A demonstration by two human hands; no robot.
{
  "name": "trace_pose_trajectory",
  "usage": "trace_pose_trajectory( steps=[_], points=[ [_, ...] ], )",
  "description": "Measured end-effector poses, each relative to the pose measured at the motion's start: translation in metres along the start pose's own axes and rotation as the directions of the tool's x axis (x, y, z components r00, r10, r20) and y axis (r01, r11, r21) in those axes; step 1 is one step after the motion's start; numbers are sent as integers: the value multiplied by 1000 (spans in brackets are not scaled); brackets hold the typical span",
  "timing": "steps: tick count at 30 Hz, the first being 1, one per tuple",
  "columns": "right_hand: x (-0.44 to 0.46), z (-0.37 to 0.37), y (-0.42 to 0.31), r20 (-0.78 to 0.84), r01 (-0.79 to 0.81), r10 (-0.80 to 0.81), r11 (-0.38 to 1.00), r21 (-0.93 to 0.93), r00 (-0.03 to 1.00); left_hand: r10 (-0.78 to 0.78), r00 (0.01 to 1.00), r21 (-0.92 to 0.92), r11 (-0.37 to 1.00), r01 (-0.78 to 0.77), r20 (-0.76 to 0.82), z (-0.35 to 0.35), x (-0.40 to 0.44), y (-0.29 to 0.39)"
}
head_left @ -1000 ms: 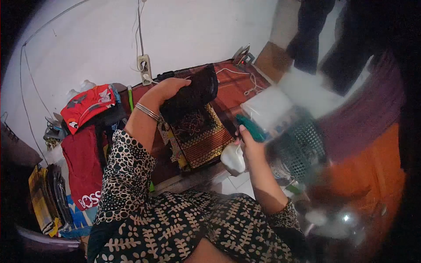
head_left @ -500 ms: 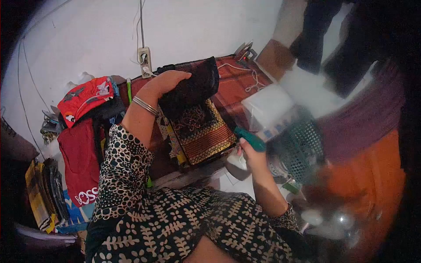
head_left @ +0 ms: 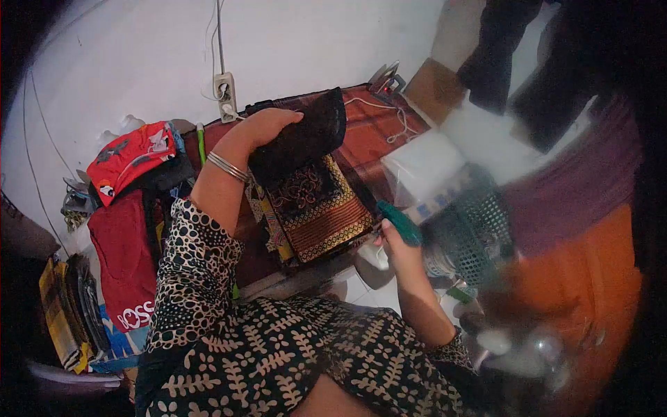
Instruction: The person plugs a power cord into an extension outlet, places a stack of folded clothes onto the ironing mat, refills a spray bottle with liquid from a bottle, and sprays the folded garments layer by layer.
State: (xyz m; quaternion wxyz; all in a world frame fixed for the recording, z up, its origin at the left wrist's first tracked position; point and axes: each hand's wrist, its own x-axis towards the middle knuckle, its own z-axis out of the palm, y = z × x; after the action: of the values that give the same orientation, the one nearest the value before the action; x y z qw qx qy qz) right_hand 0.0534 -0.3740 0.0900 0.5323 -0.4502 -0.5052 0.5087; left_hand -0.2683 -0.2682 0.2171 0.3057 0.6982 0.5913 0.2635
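My left hand point(head_left: 274, 126) grips the raised flap of a black folded cloth point(head_left: 302, 142), its fingers partly hidden by the fabric. Under that flap lies the cloth's patterned part point(head_left: 326, 215), with gold and brown bands and curling motifs. Close to the cloth's lower right corner, my right hand point(head_left: 399, 251) is closed around what looks like a spray bottle with a green head point(head_left: 401, 224). A pale shape just left of that hand may be its body. The green head points towards the patterned cloth.
The cloth lies on a dark red checked cover point(head_left: 361, 139). An iron point(head_left: 386, 80) stands at the far end, its cord trailing. Left are a red garment point(head_left: 132, 160), a maroon one point(head_left: 124, 257) and folded cloths point(head_left: 66, 313). A green basket point(head_left: 479, 222) and plastic-wrapped pack point(head_left: 425, 167) are right.
The view has shifted slightly. The green head has tilted a little in my right hand. My left hand keeps its hold on the raised black flap, almost unmoved.
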Motion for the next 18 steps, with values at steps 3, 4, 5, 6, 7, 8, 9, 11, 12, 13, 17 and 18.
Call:
trace_pose_trajectory(
  steps=[3,4,5,6,7,8,9,11,12,13,17,18],
  points=[
    [-3,-4,0,31,40,-38,998,-45,999,172,985,178,969,-170,4,-1,0,-6],
    [-5,-8,-1,73,20,-15,997,-72,997,169,986,178,970,-167,4,0,0,-7],
    [-8,-12,-1,113,1,10,995,-98,993,161,987,125,979,-161,15,2,1,-7],
    [-12,-17,2,115,-1,12,995,-97,993,156,988,97,983,-157,21,4,0,-10],
    [-16,-24,7,108,-12,25,992,-122,994,151,988,69,986,-152,28,6,0,-12],
    [-21,-34,14,100,-23,37,989,-147,994,239,971,136,961,-241,29,7,1,-17],
    [-21,-50,29,141,-6,25,990,-140,990,326,945,201,924,-327,35,9,1,-20],
    [-30,-62,31,103,13,7,982,-191,995,211,976,113,970,-216,58,16,-5,-6],
    [-34,-67,32,69,30,-14,970,-240,998,93,991,29,995,-96,91,19,-7,-1],
    [-36,-70,32,43,45,-35,966,-255,998,92,991,26,995,-95,93,22,-6,-6],
    [-41,-74,18,-118,13,-17,999,-33,993,480,853,511,690,-513,208,56,-4,-17],
    [-41,-75,16,-118,12,-16,999,-31,993,434,853,611,602,-514,291,73,-10,-10]
  ],
)
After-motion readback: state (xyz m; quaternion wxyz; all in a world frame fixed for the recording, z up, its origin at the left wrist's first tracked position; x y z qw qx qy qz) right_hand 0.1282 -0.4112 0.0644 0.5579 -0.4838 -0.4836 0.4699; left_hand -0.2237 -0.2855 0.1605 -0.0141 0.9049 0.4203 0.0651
